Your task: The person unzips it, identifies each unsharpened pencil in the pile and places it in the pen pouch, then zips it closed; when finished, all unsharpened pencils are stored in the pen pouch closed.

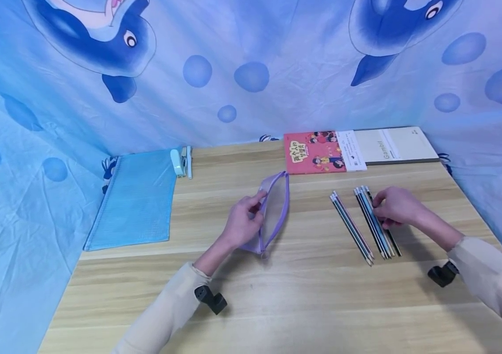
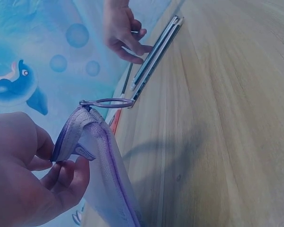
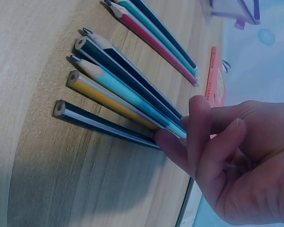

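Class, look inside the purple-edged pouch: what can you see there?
Through the open top of the pouch, a pale inner surface shows, with no contents visible. The left hand covers part of one side, and the deepest part inside is hidden.

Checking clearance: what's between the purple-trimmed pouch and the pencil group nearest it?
Bare tabletop only; the head view shows the whole stretch from the pouch to that pencil group.

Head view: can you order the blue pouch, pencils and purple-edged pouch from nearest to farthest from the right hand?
1. Pencils: right side, at the right hand.
2. Purple-edged pouch: middle, held by the left hand.
3. Blue pouch: far left.
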`<state>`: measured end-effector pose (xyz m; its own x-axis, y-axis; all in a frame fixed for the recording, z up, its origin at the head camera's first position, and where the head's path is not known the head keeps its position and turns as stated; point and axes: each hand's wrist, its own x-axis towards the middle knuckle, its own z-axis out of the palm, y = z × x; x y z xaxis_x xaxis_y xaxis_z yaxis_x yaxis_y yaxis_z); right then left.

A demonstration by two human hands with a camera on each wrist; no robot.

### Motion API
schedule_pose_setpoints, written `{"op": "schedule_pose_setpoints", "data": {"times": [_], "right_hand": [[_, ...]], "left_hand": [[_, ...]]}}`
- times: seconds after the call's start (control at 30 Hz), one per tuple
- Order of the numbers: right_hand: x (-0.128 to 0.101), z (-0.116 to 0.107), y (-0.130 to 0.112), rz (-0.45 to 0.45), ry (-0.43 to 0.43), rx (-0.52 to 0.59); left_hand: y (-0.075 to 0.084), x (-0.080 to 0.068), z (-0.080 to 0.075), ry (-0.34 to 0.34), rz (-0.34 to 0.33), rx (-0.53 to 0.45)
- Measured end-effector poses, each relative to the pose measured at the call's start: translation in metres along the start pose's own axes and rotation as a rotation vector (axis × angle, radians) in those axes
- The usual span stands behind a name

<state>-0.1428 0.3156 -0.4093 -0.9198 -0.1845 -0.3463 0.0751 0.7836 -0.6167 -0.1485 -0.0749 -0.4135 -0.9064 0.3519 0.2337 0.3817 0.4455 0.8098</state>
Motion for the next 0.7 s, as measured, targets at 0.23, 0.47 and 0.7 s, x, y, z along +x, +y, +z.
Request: {"op": "schedule_pose_setpoints", "data": {"times": [0.23, 0.47, 0.7], "right_hand": [[0.007, 0.006, -0.002, 0.022, 0.028, -0.073], [0.012, 0.007, -0.001, 0.030, 0.045, -0.139], [0.015, 0.009, 0.001, -0.001, 0.078, -0.209]], "left_hand": [[-0.001, 0.000, -0.001, -0.003, -0.014, -0.015], [-0.001, 0.001, 0.000, -0.005, -0.005, -0.015], [-0.001, 0.002, 0.001, -0.006, -0.013, -0.020]]}}
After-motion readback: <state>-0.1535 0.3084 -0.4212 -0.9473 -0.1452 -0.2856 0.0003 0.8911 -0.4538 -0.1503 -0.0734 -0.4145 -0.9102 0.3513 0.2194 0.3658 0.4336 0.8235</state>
